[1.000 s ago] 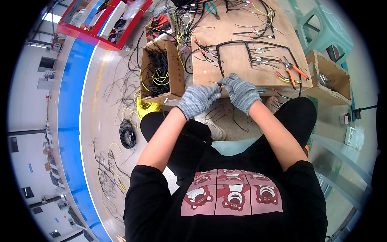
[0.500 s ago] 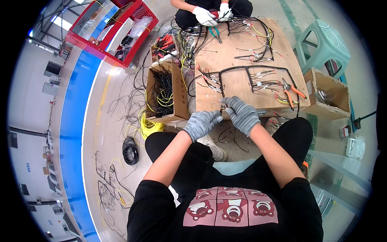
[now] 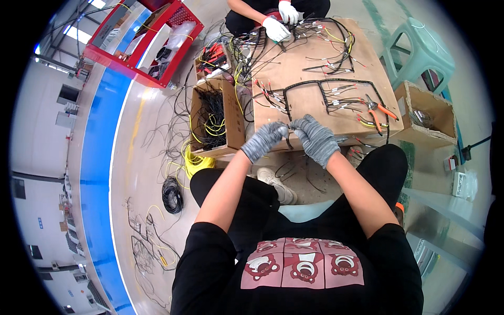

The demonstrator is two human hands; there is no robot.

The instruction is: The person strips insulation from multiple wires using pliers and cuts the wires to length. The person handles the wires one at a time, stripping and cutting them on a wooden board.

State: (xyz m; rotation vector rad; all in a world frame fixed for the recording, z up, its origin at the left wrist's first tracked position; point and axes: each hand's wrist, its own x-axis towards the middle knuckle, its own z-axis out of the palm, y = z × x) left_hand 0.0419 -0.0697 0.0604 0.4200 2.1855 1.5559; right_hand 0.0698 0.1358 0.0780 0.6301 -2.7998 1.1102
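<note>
A black taped wire harness point(image 3: 304, 83) with several loose labelled wire ends lies on the wooden board point(image 3: 268, 116). Its lower branch runs down between my hands at the board's near edge. My left hand point(image 3: 266, 140), in a grey knit glove, pinches this branch from the left. From the right, my right hand point(image 3: 316, 139) in a matching glove has its fingers closed around the same branch. What lies right at the fingertips is too small to make out. Orange-handled cutters point(image 3: 377, 112) rest on the harness's right side.
Across the board, a co-worker's white-gloved hand point(image 3: 276, 30) is at the pliers point(image 3: 282, 46), near a second harness point(image 3: 350, 44). Left stand a cardboard box of wires point(image 3: 235, 118) and a red cart point(image 3: 157, 81); right, another box point(image 3: 436, 134) and a green stool point(image 3: 420, 47).
My hands have moved slightly up and their fingers have shifted on the branch. The co-worker's hand has come down over the pliers' handles, and the other white glove has lifted a little.
</note>
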